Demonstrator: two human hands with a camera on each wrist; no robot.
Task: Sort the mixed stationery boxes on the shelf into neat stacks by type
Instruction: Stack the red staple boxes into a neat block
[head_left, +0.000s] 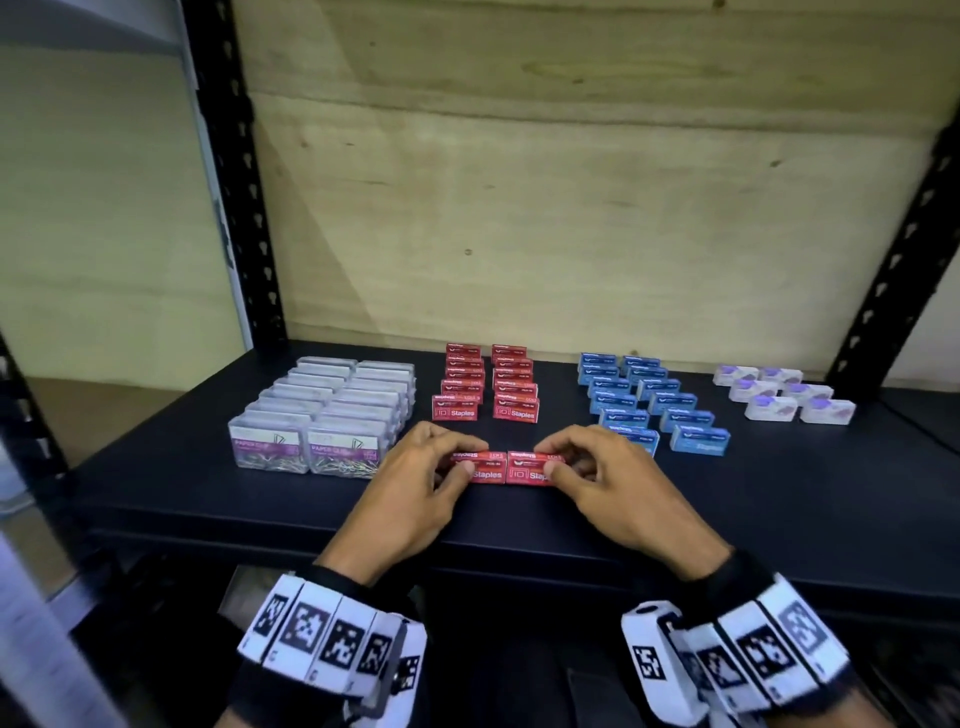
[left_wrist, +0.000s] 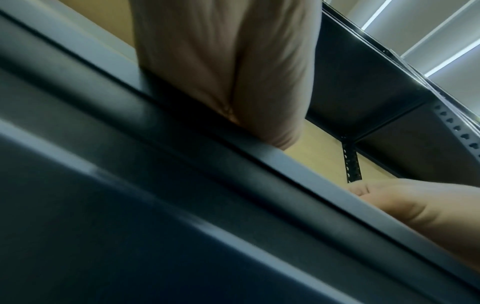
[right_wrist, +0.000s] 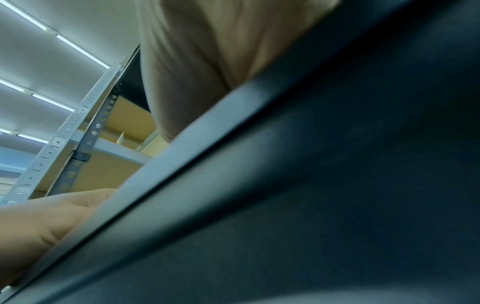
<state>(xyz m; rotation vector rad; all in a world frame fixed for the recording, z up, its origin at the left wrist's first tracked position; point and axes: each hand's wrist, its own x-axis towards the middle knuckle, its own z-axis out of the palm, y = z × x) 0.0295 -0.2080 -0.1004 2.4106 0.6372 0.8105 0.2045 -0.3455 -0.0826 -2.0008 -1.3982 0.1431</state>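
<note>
Two red staples boxes lie side by side near the front of the black shelf (head_left: 208, 499). My left hand (head_left: 441, 462) pinches the left red box (head_left: 483, 467) between thumb and fingers. My right hand (head_left: 566, 460) pinches the right red box (head_left: 527, 467) the same way. Behind them stand two rows of red staples boxes (head_left: 485, 382). Clear paper clip boxes (head_left: 322, 410) sit at the left, blue staples boxes (head_left: 649, 402) at the right, white and purple boxes (head_left: 784, 397) at the far right. Both wrist views show only the palm and the shelf's front edge (left_wrist: 324, 185).
A plywood back panel (head_left: 571, 208) closes the shelf behind the rows. Black perforated uprights (head_left: 239, 182) stand at both sides. A bare strip of shelf runs along the front edge, left and right of my hands.
</note>
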